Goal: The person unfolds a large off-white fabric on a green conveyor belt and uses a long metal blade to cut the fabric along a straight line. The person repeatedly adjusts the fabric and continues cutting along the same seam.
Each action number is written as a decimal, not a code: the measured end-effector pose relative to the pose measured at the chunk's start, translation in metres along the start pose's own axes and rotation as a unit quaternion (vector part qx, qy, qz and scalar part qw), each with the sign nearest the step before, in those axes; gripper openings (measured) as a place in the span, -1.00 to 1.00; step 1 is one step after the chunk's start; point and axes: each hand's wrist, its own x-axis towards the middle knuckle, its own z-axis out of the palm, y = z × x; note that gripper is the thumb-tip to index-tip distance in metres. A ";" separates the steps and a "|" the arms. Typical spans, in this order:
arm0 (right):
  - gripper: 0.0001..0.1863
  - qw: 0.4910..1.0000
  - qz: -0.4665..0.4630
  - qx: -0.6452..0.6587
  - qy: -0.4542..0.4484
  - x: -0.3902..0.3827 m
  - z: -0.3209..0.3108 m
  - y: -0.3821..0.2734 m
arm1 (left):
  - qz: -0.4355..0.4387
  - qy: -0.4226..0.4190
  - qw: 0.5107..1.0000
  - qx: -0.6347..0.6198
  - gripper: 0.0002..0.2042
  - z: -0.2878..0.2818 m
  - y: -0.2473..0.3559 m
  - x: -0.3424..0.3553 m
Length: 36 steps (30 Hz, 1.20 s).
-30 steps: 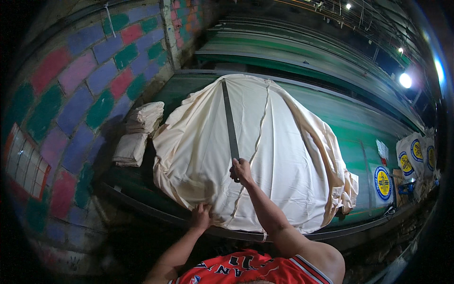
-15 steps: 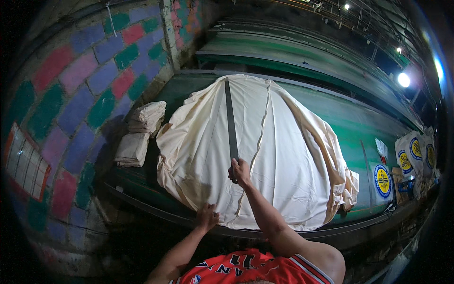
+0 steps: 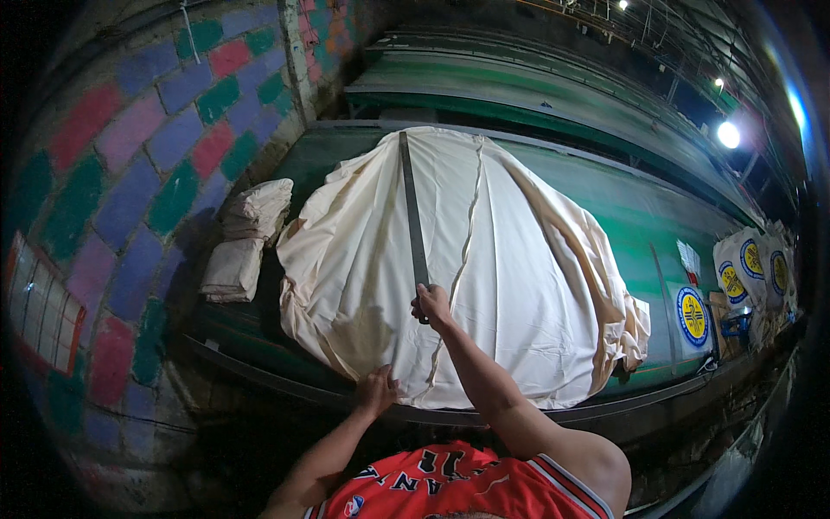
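Note:
A large cream cloth (image 3: pixel 510 285) lies spread over the green table (image 3: pixel 674 233), its sides gathered in loose folds. Down its length runs a long, dark, flat straightedge (image 3: pixel 410 199), reaching from the far edge of the cloth toward me. My right hand (image 3: pixel 431 305) is closed around the near end of this straightedge, above the cloth. Lower and to the left, my left hand (image 3: pixel 377 389) grips the near edge of the cloth by the table's front; some of its fingers are hidden. A seam or cord-like ridge (image 3: pixel 471 229) runs lengthwise, right of the straightedge.
Folded cream cloths (image 3: pixel 233 270) are stacked at the table's left end, beside a painted block wall (image 3: pixel 143 190). At the right stand cream bags with round blue-and-yellow emblems (image 3: pixel 750 268) and a similar emblem sheet (image 3: pixel 692 316). More long tables (image 3: pixel 519 82) stretch behind.
The whole view has shifted slightly, so things sit a little higher and further left. Both hands keep nearly the same places on the straightedge and the cloth.

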 end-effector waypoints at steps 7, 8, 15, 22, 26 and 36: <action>-0.62 0.998 0.003 0.055 -0.004 -0.039 -0.008 0.033 | -0.051 -0.061 0.997 0.003 -0.56 0.005 -0.007 0.002; -0.62 0.998 0.013 0.054 -0.001 -0.041 -0.009 0.035 | -0.046 -0.043 0.998 -0.020 -0.56 0.005 -0.007 0.002; -0.59 0.999 -0.047 0.004 0.014 0.006 -0.005 -0.001 | 0.007 -0.015 1.000 0.017 -0.59 -0.003 0.000 0.000; -0.61 0.997 -0.034 0.060 -0.014 0.012 -0.002 -0.018 | 0.007 0.003 1.000 0.023 -0.60 -0.002 0.002 -0.001; -0.61 0.998 -0.027 0.048 0.015 -0.027 -0.014 0.008 | -0.017 -0.028 0.999 0.032 -0.62 -0.001 -0.001 0.001; -0.61 0.997 -0.038 0.040 0.055 0.041 -0.051 -0.031 | 0.022 0.017 1.000 0.011 -0.62 -0.002 0.000 0.004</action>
